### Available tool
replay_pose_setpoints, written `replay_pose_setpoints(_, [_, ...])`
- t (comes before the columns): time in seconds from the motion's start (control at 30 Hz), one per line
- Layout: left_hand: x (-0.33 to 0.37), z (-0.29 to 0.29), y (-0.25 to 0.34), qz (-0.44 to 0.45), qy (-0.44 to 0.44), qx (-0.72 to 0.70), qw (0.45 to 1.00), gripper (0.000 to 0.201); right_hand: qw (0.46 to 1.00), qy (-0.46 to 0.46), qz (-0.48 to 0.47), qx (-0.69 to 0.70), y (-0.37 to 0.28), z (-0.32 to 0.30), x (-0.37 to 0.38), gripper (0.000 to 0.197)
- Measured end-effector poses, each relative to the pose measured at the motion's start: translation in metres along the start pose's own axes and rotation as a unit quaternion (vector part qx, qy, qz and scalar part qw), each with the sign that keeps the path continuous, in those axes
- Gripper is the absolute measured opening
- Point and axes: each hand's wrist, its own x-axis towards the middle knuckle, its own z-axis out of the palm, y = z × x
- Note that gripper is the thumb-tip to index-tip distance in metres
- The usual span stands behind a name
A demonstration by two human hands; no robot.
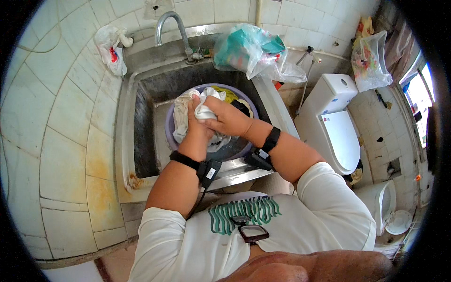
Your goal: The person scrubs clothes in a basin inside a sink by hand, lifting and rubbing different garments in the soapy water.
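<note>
Over a round purple basin (170,133) in the metal sink, both hands are closed on a bunched white cloth (205,111). My left hand (194,120) grips its left side, thumb upward. From the right, my right hand (229,117) wraps round the same cloth, knuckles outward. What kind of cloth it is does not show. Beneath and around my hands, the basin holds more wet laundry: whitish fabric (181,109), a yellow-green piece (229,95) and a black piece (241,107). My hands hide part of the pile.
A curved metal faucet (173,15) rises behind the sink (123,155). Plastic bags (256,49) lie on its back right corner, and a white bag (111,51) hangs at the left wall. To the right stands a white toilet (339,136). Another bag (371,61) rests above its tank.
</note>
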Motion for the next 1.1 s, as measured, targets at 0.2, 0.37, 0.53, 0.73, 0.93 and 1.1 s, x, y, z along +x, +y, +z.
replay_pose_setpoints(0.2, [-0.02, 0.046, -0.012, -0.056, 0.088, 0.089, 0.991, 0.051, 0.967, 0.109, 0.2, -0.118, 0.034, 0.001, 0.008, 0.029])
replay_pose_setpoints(0.37, [-0.029, 0.057, -0.005, -0.04, 0.109, 0.085, 0.99, 0.052, 0.974, 0.073, 0.192, -0.099, 0.017, -0.004, 0.005, 0.03])
replay_pose_setpoints(0.53, [-0.026, 0.031, -0.005, -0.062, 0.059, 0.02, 0.996, 0.051, 0.99, 0.054, 0.063, -0.112, 0.003, 0.009, 0.004, 0.028])
replay_pose_setpoints(0.73, [-0.033, 0.065, -0.004, -0.113, 0.07, 0.103, 0.986, 0.051, 0.964, 0.126, 0.217, -0.088, 0.037, -0.009, 0.003, 0.034])
replay_pose_setpoints(0.93, [-0.035, 0.062, 0.012, -0.017, 0.062, 0.321, 0.945, 0.049, 0.959, 0.26, 0.055, -0.102, 0.061, -0.017, 0.005, 0.039])
replay_pose_setpoints(1.1, [-0.024, 0.04, 0.03, 0.073, 0.06, 0.501, 0.861, 0.036, 0.942, 0.165, 0.236, 0.171, 0.053, -0.026, 0.002, 0.037])
